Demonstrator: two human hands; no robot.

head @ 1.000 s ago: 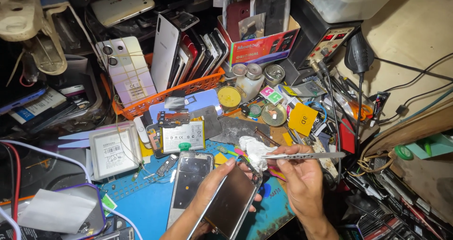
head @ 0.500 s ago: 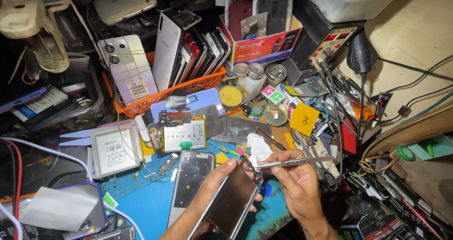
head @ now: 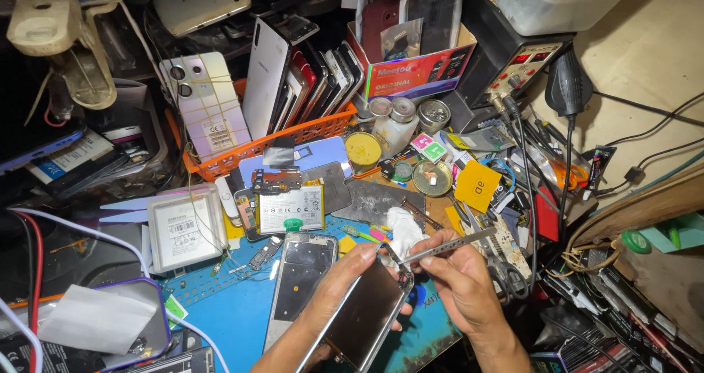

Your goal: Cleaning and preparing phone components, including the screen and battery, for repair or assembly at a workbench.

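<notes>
The phone panel (head: 363, 318) in the left hand (head: 345, 289) has a dark, glossy glass face that catches the light, edged by a thin bright metal rim. The tweezers (head: 447, 246) in the right hand (head: 462, 285) are bare brushed steel, dull silver. A second phone frame (head: 301, 278) lies on a smooth, matt blue rubber mat (head: 231, 311). Nearby, a crumpled white cloth (head: 403, 230) looks soft and fibrous. The orange basket (head: 257, 149) is moulded plastic mesh. A round tin (head: 433, 177) shows shiny metal. The yellow note (head: 478, 186) is plain matt paper, the box (head: 418, 68) printed glossy cardboard.
</notes>
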